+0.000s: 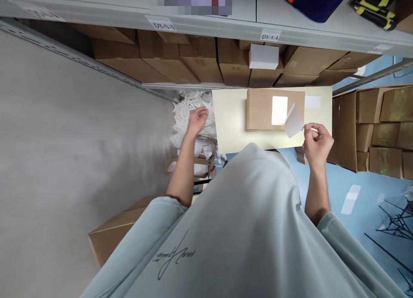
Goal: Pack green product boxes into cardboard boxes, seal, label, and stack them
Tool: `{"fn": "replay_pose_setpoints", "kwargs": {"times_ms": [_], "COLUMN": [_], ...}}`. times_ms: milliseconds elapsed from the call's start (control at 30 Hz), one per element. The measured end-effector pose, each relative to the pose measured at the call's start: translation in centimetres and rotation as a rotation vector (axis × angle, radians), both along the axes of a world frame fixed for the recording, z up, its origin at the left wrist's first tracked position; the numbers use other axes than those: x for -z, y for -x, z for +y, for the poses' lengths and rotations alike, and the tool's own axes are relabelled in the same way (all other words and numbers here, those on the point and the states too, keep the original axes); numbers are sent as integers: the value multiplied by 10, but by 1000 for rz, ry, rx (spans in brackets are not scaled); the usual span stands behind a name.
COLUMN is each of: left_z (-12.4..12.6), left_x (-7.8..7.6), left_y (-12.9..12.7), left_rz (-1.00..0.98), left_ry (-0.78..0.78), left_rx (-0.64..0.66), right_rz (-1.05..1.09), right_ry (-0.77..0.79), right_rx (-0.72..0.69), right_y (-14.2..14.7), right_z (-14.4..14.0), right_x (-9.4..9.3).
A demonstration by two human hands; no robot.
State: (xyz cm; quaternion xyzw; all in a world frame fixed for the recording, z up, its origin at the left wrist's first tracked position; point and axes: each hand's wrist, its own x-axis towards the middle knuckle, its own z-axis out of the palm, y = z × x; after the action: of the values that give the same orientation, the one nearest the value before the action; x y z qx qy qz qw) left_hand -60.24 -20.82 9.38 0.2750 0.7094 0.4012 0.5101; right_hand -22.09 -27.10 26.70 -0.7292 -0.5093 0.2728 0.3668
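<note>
Between thumb and fingers, my right hand [318, 144] pinches the corner of a white paper label [294, 121], which hangs curved at the right end of a flat brown cardboard box [260, 110]. Stuck on that box's top is another white label [279, 110]. The box lies on a pale yellow board [230, 121]. To the left of the board, my left hand [197, 120] is held over a heap of white paper strips [185, 108]. Its fingers are curled together, and whatever they might hold is hidden.
Brown cartons [200, 59] line a grey metal shelf [206, 9] ahead, with a white slip [263, 57] in front of them. Screwdriver-like tools [371, 5] lie on top. More boxes [387, 121] are stacked at right; a carton [119, 229] sits low left.
</note>
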Motion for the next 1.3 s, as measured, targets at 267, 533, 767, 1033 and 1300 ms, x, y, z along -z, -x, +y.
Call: {"fn": "replay_pose_setpoints", "kwargs": {"times_ms": [267,533,767,1033,1300], "left_z": [-44,-38,-35,-35,-29], "left_x": [-69,-71,-74,-87,-85], "left_y": [-157,-214,-242,-253,-257], "left_rz": [-769,-657,-570,-556,-540], "left_ry": [-94,-83,-76,-127,-111], "left_rx": [55,-188,-255,-82,37], "right_rz": [-443,-632,-111,359,500], "right_ry": [-84,108,265,280,339], "right_rx": [-638,-1048,-858,-487,-477], "right_y": [21,-2,-52,-93,-97], "right_z": [21,28,52,101,92], "right_x": [27,45,55,90,96]}}
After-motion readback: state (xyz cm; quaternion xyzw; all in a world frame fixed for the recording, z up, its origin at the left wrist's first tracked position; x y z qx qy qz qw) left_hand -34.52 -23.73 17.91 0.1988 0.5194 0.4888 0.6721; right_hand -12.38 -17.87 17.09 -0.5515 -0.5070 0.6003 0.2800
